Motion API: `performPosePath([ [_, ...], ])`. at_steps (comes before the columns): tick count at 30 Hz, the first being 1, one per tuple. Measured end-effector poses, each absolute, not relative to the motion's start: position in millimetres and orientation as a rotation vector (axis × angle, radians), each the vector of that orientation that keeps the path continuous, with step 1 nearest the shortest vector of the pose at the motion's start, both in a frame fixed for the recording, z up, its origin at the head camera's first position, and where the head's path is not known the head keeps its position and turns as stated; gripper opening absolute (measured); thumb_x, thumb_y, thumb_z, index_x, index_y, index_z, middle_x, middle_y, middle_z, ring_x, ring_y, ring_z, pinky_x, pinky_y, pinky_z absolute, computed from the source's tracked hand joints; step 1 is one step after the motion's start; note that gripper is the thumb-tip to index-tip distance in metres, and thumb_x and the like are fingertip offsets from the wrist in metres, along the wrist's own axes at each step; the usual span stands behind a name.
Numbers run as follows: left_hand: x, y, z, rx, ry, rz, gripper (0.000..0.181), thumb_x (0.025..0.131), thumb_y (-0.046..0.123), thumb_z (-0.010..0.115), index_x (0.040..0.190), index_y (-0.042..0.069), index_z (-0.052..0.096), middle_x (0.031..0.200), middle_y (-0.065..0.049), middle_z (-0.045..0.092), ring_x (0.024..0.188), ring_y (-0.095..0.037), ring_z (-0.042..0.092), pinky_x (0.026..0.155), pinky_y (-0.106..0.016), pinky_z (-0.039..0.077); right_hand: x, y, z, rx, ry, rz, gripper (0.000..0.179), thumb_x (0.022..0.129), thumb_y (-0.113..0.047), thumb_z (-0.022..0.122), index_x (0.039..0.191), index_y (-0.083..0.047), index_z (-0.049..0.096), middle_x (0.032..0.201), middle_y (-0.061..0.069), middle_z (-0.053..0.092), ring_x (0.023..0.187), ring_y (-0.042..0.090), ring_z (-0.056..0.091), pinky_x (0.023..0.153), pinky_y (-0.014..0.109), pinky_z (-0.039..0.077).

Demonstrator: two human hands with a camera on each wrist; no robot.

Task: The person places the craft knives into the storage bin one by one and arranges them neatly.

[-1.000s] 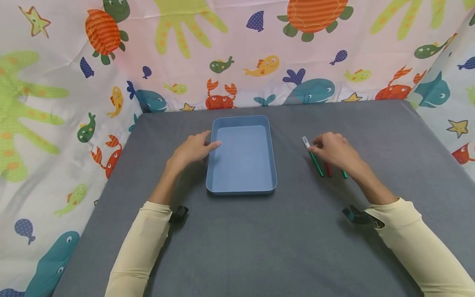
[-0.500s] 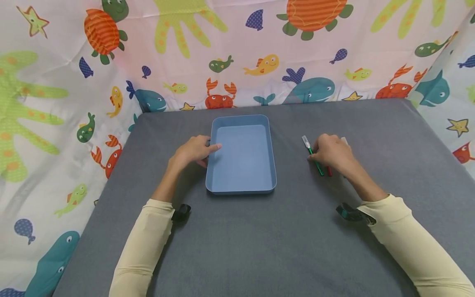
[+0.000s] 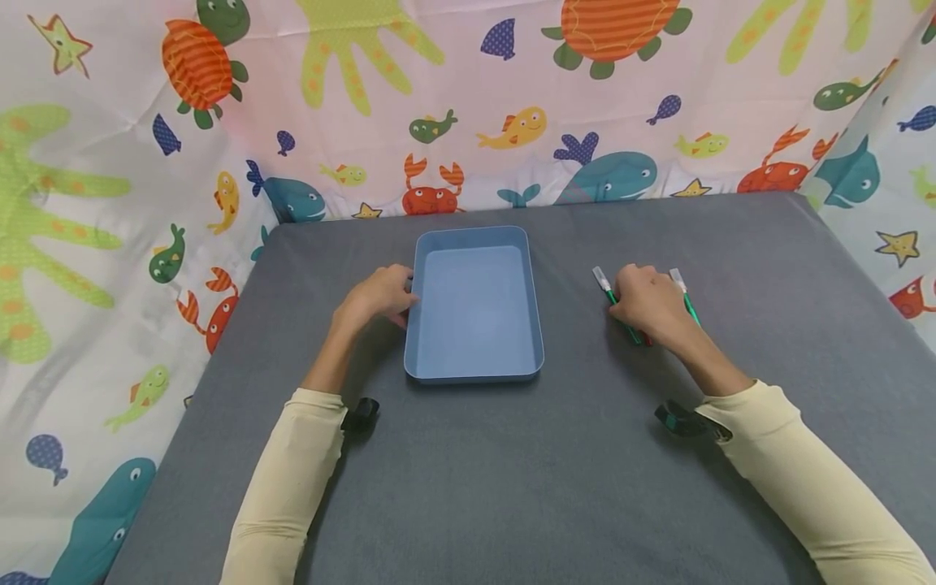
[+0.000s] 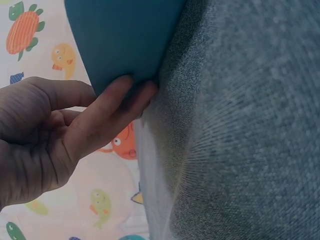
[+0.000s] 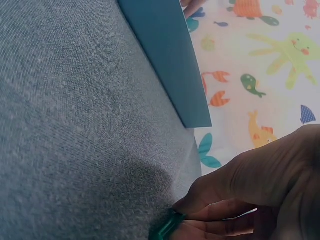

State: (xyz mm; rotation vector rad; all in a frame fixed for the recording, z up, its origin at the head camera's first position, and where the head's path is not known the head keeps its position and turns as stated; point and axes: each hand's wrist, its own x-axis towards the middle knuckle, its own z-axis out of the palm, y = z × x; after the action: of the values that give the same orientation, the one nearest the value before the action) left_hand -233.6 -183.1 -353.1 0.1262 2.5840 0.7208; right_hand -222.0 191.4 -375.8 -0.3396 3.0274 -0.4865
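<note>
My left hand (image 3: pixel 375 294) holds the left wall of a shallow blue tray (image 3: pixel 475 317). In the left wrist view, its fingers press the outside of the tray wall (image 4: pixel 125 40) and the thumb meets the rim. Right of the tray, my right hand (image 3: pixel 649 305) is low over several slim markers. Its thumb and fingers pinch a green marker (image 5: pixel 167 226) in the right wrist view. That green marker shows its whitish cap past the hand in the head view. A red marker (image 3: pixel 647 341) lies mostly hidden under the hand, and another green marker (image 3: pixel 690 305) lies just right of it.
Grey cloth (image 3: pixel 497 471) covers the table. A curtain (image 3: pixel 351 89) printed with sea animals hangs along the back and both sides. Black wrist cameras sit at both cuffs, the right one (image 3: pixel 680 418) close over the cloth.
My left thumb has drawn back from over the tray to its rim. The right hand has moved slightly left and lower, its fingers closing on the left green marker and uncovering the right one's cap.
</note>
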Motion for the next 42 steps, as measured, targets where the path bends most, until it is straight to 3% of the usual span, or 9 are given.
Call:
performPosePath([
  [8, -235.1, -182.2, -352.8, 0.109, 2.584, 0.691, 0.046, 0.091, 0.011, 0.054, 0.132, -0.003, 0.039, 0.106, -0.018, 0.059, 0.075, -0.02, 0.066, 0.076, -0.038, 0.054, -219.2, 190.5, -369.9, -0.286, 3.014, -0.541, 0.029, 0.073, -0.012, 0.065, 0.053, -0.01, 0.044, 0.051, 0.001, 0.037, 0.046, 0.018, 0.041, 0.038, 0.031, 0.029],
  [12, -235.5, -182.1, -355.0, 0.097, 2.575, 0.701, 0.045, 0.091, 0.012, 0.054, 0.131, -0.003, 0.04, 0.105, -0.018, 0.059, 0.076, -0.02, 0.066, 0.072, -0.035, 0.055, -215.6, 189.7, -359.2, -0.224, 3.01, -0.573, 0.023, 0.073, -0.015, 0.065, 0.055, -0.009, 0.054, 0.053, 0.002, 0.045, 0.05, 0.02, 0.045, 0.041, 0.035, 0.033],
  [17, -234.8, -182.1, -356.2, 0.098, 2.565, 0.719, 0.044, 0.091, 0.011, 0.054, 0.131, -0.003, 0.04, 0.106, -0.019, 0.058, 0.077, -0.021, 0.066, 0.069, -0.034, 0.056, -208.4, 186.5, -344.4, -0.204, 3.008, -0.63, 0.009, 0.074, -0.016, 0.065, 0.072, -0.008, 0.066, 0.065, 0.005, 0.058, 0.056, 0.022, 0.052, 0.045, 0.038, 0.038],
  [21, -233.9, -182.7, -354.0, 0.107, 2.559, 0.71, 0.043, 0.091, 0.011, 0.054, 0.129, -0.004, 0.04, 0.105, -0.019, 0.058, 0.076, -0.021, 0.066, 0.069, -0.034, 0.055, -204.5, 178.9, -334.1, -0.222, 2.995, -0.668, 0.015, 0.076, -0.018, 0.066, 0.086, -0.008, 0.067, 0.078, 0.006, 0.064, 0.064, 0.022, 0.056, 0.048, 0.038, 0.041],
  [25, -234.2, -182.1, -353.2, 0.114, 2.558, 0.693, 0.044, 0.091, 0.011, 0.054, 0.129, -0.004, 0.04, 0.104, -0.019, 0.058, 0.076, -0.021, 0.066, 0.068, -0.033, 0.056, -203.9, 168.7, -325.6, -0.287, 2.952, -0.74, 0.018, 0.076, -0.018, 0.067, 0.09, -0.006, 0.067, 0.084, 0.007, 0.067, 0.071, 0.022, 0.06, 0.056, 0.04, 0.045],
  [33, -233.7, -181.7, -353.5, 0.112, 2.558, 0.695, 0.046, 0.091, 0.011, 0.054, 0.132, -0.003, 0.038, 0.107, -0.02, 0.057, 0.082, -0.024, 0.065, 0.07, -0.034, 0.055, -208.3, 139.9, -324.3, -0.433, 2.757, -1.01, 0.018, 0.078, -0.01, 0.066, 0.092, 0.0, 0.065, 0.082, 0.011, 0.066, 0.065, 0.024, 0.062, 0.056, 0.032, 0.052],
  [42, -235.4, -183.0, -356.7, 0.126, 2.564, 0.695, 0.05, 0.091, 0.011, 0.054, 0.134, -0.004, 0.034, 0.108, -0.021, 0.056, 0.084, -0.026, 0.064, 0.068, -0.032, 0.056, -214.3, 100.6, -326.1, -0.427, 2.587, -1.164, 0.02, 0.075, -0.013, 0.073, 0.09, -0.003, 0.066, 0.076, 0.009, 0.065, 0.066, 0.027, 0.062, 0.059, 0.034, 0.053],
])
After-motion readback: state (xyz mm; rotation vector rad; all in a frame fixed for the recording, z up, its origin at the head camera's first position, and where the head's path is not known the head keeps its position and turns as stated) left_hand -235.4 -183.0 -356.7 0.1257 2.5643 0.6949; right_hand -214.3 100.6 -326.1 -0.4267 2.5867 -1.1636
